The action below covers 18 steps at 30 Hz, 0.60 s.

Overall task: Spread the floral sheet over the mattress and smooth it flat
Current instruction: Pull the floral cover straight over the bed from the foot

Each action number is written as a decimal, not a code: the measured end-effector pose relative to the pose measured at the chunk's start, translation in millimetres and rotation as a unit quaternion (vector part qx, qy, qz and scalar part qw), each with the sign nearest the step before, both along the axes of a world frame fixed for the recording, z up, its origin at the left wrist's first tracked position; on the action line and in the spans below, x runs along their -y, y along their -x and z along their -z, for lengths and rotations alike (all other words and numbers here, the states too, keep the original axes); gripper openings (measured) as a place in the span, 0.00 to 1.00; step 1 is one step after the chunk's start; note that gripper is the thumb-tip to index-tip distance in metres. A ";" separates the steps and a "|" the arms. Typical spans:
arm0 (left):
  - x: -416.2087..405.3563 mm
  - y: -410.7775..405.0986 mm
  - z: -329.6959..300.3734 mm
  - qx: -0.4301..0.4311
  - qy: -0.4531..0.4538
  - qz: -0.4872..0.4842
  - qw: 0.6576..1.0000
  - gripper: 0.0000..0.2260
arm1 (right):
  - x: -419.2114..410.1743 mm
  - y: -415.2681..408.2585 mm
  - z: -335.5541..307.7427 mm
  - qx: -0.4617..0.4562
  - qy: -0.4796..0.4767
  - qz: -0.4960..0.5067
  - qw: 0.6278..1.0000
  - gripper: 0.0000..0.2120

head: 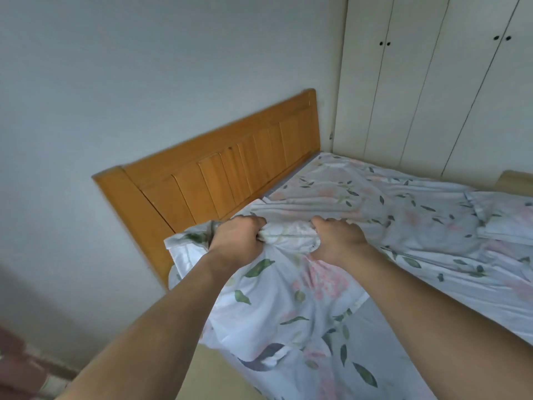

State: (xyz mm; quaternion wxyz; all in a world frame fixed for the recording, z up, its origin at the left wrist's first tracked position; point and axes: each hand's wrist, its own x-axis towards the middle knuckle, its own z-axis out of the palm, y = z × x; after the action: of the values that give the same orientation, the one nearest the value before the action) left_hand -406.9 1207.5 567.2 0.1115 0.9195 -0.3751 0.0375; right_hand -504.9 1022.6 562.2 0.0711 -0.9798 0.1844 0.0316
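The floral sheet [389, 215], pale with green leaves and pink flowers, lies wrinkled across the mattress [383, 321]. A grey patch of mattress shows bare at the near side. My left hand [236, 236] and my right hand [337, 236] are both clenched on a bunched edge of the sheet near the head corner of the bed, close together. A loose flap of sheet hangs off the bed's side below my left forearm. Creases run from my hands toward the far side.
A wooden headboard [225, 171] stands against the pale wall at the left. White wardrobe doors [432, 82] line the far side of the bed. A folded floral piece [504, 215] lies on the sheet at right. Floor tiles show at the bottom left.
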 end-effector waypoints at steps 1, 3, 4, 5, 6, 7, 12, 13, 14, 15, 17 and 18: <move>-5.0 -7.4 -0.7 -0.003 -0.008 -0.008 1.000 0.06 | -2.0 -6.3 -0.3 0.009 -0.012 -0.007 1.000 0.22; -21.0 -62.2 1.9 -0.003 -0.027 -0.028 0.999 0.06 | -7.6 -65.5 9.8 0.026 -0.034 -0.026 0.999 0.16; -27.0 -87.6 -0.5 -0.005 -0.042 -0.035 0.998 0.06 | -9.3 -90.3 10.0 0.025 -0.044 -0.029 0.998 0.15; -31.9 -106.9 -3.3 -0.009 -0.055 -0.036 0.998 0.06 | -10.2 -109.8 10.4 0.022 -0.053 -0.029 0.998 0.13; -35.6 -125.1 -5.6 -0.008 -0.067 -0.034 0.997 0.07 | -10.9 -127.7 10.9 0.018 -0.065 -0.029 0.997 0.11; -37.7 -144.7 -7.7 -0.007 -0.074 -0.031 0.997 0.07 | -10.3 -148.1 11.9 0.016 -0.076 -0.030 0.997 0.10; -36.4 -249.0 -18.0 0.013 -0.095 -0.028 0.995 0.06 | -16.6 -246.5 12.3 0.043 -0.082 -0.026 0.995 0.09; -33.6 -270.1 -17.9 0.012 -0.094 -0.022 0.995 0.06 | -17.8 -262.7 11.5 0.052 -0.072 -0.019 0.996 0.09; -29.9 -293.1 -17.9 0.010 -0.093 -0.015 0.995 0.06 | -18.4 -280.9 11.1 0.059 -0.058 -0.009 0.996 0.08; -25.7 -316.3 -15.6 0.009 -0.082 -0.005 0.997 0.05 | -18.1 -298.5 10.6 0.067 -0.041 0.001 0.997 0.07; -14.9 -352.9 -14.2 0.020 -0.055 0.023 0.998 0.04 | -13.9 -326.0 5.3 0.090 0.003 0.026 0.996 0.05; -11.0 -379.0 -14.9 0.028 -0.044 0.043 0.998 0.04 | -15.7 -344.8 0.9 0.091 0.022 0.052 0.994 0.04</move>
State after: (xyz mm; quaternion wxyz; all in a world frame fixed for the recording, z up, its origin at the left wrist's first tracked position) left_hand -27.9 1218.5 582.1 0.0614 0.9049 -0.4190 0.0417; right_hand -160.1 1038.3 561.3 0.0676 -0.9690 0.2286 -0.0654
